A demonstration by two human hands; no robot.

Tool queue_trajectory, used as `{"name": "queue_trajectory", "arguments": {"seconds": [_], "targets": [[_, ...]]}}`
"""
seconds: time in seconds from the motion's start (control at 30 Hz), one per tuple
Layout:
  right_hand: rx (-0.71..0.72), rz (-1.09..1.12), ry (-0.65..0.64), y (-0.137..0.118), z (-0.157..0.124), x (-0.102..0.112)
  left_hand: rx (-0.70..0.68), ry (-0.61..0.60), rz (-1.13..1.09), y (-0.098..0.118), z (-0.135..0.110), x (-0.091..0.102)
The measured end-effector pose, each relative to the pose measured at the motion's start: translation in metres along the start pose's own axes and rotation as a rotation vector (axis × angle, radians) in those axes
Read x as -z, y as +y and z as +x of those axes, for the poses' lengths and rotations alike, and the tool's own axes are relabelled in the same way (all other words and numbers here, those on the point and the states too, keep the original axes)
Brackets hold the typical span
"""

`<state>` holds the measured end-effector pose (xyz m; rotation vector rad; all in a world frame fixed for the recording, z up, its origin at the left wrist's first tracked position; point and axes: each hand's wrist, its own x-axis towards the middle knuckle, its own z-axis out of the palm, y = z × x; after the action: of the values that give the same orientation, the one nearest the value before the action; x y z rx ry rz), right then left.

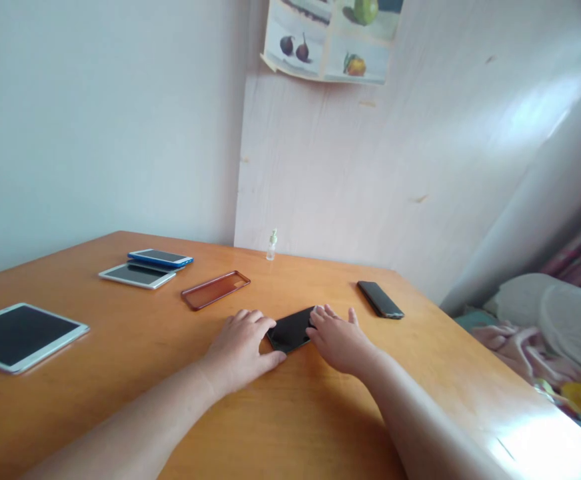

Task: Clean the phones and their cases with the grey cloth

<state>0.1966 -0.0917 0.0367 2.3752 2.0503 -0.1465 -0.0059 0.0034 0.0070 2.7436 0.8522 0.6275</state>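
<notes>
A black phone (290,329) lies flat on the orange wooden table (290,413), between my two hands. My left hand (240,350) rests on the table at the phone's left edge, fingers curled around its side and thumb along its near edge. My right hand (338,339) lies at the phone's right edge, fingers pressed against that side. Both hands grip the phone from either side while it stays on the table.
A brown phone case (215,289) lies behind my left hand. Farther left are a blue-cased phone (160,258), a white phone (137,275) and a white tablet (20,335). Another black phone (380,299) lies right; a small clear bottle (271,245) stands by the wall. Bedding (545,333) lies past the table's right edge.
</notes>
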Motion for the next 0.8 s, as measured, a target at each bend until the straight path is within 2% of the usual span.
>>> {"name": "queue_trajectory", "arguments": {"seconds": [0.1,0.17,0.23,0.37,0.43,0.5,0.6,0.67,0.73,0.8], "targets": [[0.263,0.053,-0.015,-0.027,-0.016,0.005,-0.012,-0.005,0.019,0.002,0.0,0.004],[0.38,0.08,-0.035,-0.033,-0.022,0.008,-0.023,-0.007,0.03,0.002,0.0,0.004],[0.364,0.071,-0.035,-0.026,-0.021,0.011,-0.028,-0.006,0.041,0.001,0.0,0.004],[0.075,-0.056,-0.008,0.005,-0.007,0.012,-0.029,-0.009,0.077,0.002,0.001,0.003],[0.0,-0.112,0.002,0.009,-0.004,0.01,-0.03,-0.008,0.102,0.004,0.001,0.004],[0.067,-0.129,0.036,0.001,-0.007,0.008,-0.038,-0.008,0.124,0.006,0.001,0.005],[0.33,-0.077,0.095,-0.024,-0.018,0.005,-0.062,-0.017,0.143,0.008,-0.001,0.007],[0.452,-0.028,0.115,-0.034,-0.021,0.004,-0.071,-0.02,0.146,0.009,-0.002,0.009],[0.455,-0.011,0.13,-0.033,-0.019,0.004,-0.068,-0.019,0.143,0.009,-0.002,0.01],[0.366,-0.026,0.133,-0.022,-0.012,0.006,-0.065,-0.017,0.142,0.01,-0.002,0.01]]}}
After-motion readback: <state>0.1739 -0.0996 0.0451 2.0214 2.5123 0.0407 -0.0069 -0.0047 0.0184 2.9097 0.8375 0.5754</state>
